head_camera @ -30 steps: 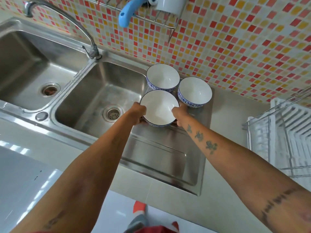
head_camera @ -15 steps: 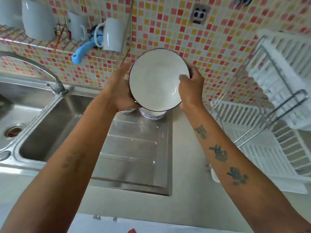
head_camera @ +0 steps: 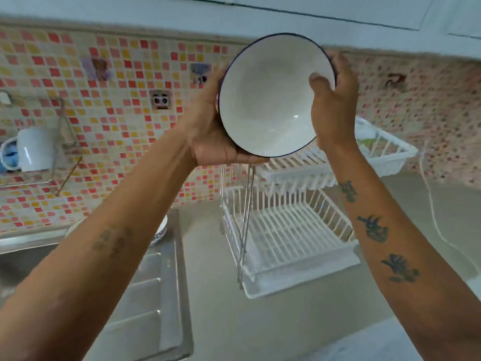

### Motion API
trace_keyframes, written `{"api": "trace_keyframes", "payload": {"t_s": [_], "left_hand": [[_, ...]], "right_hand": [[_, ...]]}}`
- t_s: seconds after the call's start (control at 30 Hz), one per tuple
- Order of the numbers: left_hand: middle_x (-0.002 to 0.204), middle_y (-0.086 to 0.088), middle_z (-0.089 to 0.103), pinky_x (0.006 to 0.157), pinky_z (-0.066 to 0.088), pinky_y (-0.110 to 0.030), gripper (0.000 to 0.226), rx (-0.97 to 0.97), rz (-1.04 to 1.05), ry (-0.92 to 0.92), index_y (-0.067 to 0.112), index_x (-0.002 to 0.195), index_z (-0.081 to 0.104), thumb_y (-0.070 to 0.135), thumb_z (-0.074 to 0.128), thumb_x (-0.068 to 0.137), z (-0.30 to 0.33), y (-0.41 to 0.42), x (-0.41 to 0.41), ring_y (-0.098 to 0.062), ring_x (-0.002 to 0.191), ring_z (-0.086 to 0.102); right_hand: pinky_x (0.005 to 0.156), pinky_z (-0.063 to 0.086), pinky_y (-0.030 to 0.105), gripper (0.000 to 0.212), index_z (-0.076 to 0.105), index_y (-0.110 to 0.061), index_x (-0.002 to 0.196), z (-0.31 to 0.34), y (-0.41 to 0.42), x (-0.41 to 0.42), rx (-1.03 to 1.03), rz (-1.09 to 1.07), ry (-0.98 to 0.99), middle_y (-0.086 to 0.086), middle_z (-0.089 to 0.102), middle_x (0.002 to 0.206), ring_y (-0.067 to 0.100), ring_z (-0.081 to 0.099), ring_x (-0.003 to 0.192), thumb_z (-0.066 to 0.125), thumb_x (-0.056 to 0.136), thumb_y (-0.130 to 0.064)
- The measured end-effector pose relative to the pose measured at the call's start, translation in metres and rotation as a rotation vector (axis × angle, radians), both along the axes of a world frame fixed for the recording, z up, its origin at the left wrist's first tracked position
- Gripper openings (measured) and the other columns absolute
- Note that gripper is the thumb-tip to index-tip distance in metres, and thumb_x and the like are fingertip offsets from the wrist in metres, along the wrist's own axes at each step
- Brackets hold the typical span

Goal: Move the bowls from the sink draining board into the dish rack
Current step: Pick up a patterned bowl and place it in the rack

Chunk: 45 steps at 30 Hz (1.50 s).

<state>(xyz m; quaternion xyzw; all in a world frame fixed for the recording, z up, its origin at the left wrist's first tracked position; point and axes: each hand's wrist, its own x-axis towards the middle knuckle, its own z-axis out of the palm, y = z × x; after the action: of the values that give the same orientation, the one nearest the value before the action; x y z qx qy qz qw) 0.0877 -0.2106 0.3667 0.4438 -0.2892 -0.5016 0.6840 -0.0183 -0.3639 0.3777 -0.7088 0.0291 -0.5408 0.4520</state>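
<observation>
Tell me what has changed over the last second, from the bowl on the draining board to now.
The bowl was lifted off the draining board and carried up and right, toward the dish rack; it now sits tilted in the air above the rack's upper tier. The left hand and right hand grip it as before. Another bowl remains on the board, and the rack is empty as far as visible.

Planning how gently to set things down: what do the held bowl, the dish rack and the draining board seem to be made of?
Bowl: likely glazed ceramic, glossy white with highlights and a dark rim line. Dish rack: matte white slatted trays, probably plastic, on thin shiny metal rods. Draining board: brushed stainless steel by its grey sheen and pressed ridges.
</observation>
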Motion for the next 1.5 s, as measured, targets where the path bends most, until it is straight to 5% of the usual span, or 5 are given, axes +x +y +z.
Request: {"api": "trace_keyframes", "payload": {"t_s": [0.1,0.27,0.63,0.8,1.5], "left_hand": [[0.133,-0.013,0.062,0.098,0.045,-0.062,0.071,0.067,0.101,-0.023,0.023,0.127,0.063,0.072,0.045,0.078,0.010,-0.023,-0.012,-0.041,0.116,0.061],[0.118,-0.014,0.063,0.081,0.058,-0.052,0.051,0.144,0.391,-0.223,0.022,0.111,0.063,0.064,0.056,0.082,0.016,-0.053,-0.012,-0.036,0.102,0.066],[0.105,-0.003,0.060,0.054,0.045,-0.019,0.083,0.402,0.770,-1.156,0.015,0.119,0.041,0.049,0.087,0.059,-0.020,-0.113,-0.002,-0.015,0.082,0.061],[0.112,-0.011,0.061,0.072,0.056,-0.040,0.088,0.569,0.729,-1.333,0.014,0.115,0.039,0.055,0.087,0.054,-0.039,-0.128,-0.002,-0.028,0.098,0.061],[0.126,-0.019,0.055,0.079,0.049,-0.038,0.117,0.840,0.651,-1.560,0.010,0.143,0.019,0.055,0.084,0.057,-0.056,-0.138,-0.005,-0.035,0.111,0.058]], "right_hand": [[0.087,0.044,0.008,0.030,0.057,-0.011,0.121,0.002,-0.036,-0.006,-0.013,0.072,0.139,-0.005,0.064,0.115,-0.006,0.059,0.097,0.046,0.097,-0.025],[0.109,0.043,0.041,0.133,0.037,-0.020,0.148,0.007,-0.071,-0.005,0.008,0.223,0.450,0.008,0.042,0.151,0.020,0.046,0.135,0.027,0.043,-0.101],[0.090,0.050,0.035,0.069,0.071,-0.013,0.103,-0.018,-0.110,0.040,-0.043,0.182,0.876,0.008,0.074,0.103,0.024,0.069,0.090,0.039,0.084,-0.072],[0.072,0.049,0.032,0.033,0.062,-0.021,0.077,-0.044,-0.123,0.048,0.013,0.188,0.874,0.012,0.066,0.106,0.024,0.065,0.081,0.050,0.089,-0.048],[0.060,0.038,0.028,0.042,0.039,-0.013,0.135,-0.058,-0.129,0.055,0.011,0.229,0.979,0.007,0.049,0.118,0.012,0.049,0.081,0.042,0.095,-0.027]]}}
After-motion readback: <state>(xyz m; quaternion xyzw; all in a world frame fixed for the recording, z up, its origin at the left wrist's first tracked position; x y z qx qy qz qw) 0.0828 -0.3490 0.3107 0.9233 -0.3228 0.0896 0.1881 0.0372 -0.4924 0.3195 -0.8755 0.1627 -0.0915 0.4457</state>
